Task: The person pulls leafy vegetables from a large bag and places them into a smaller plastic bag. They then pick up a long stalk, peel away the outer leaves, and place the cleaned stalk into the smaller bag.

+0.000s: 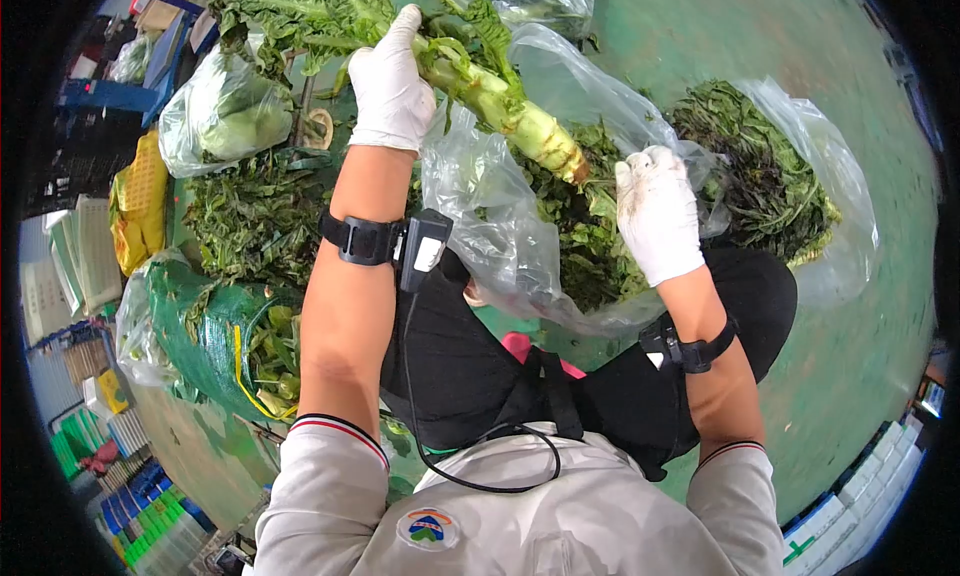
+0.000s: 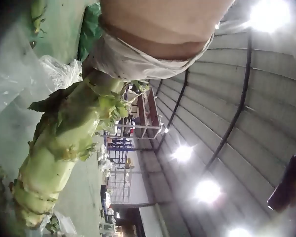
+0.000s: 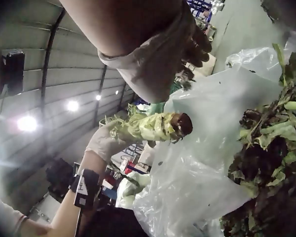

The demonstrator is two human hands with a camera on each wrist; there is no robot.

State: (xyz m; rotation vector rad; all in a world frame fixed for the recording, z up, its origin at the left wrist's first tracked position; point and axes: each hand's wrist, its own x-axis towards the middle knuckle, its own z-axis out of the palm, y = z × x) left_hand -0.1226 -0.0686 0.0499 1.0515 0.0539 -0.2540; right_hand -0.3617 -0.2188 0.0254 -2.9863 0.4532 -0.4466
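My left hand (image 1: 393,91), in a white glove, grips a stem lettuce (image 1: 510,121) near its leafy top, thumb along the stalk. The thick pale green stalk slants down to the right, ending in a brown cut base. Green leaves (image 1: 300,16) spread beyond the left hand. In the right wrist view the cut base of the stem lettuce (image 3: 181,125) faces the camera. My right hand (image 1: 658,216), also gloved, is just right of that base and apart from it, its fingers curled with nothing visible in them. Dirt marks the glove's knuckles.
A clear plastic bag (image 1: 490,191) lies open before the knees, with leafy greens (image 1: 600,241) beside it. More dark leaves (image 1: 750,166) lie in plastic at right. A bagged pale vegetable (image 1: 225,116), a leaf heap (image 1: 255,216) and a green sack (image 1: 200,321) are at left.
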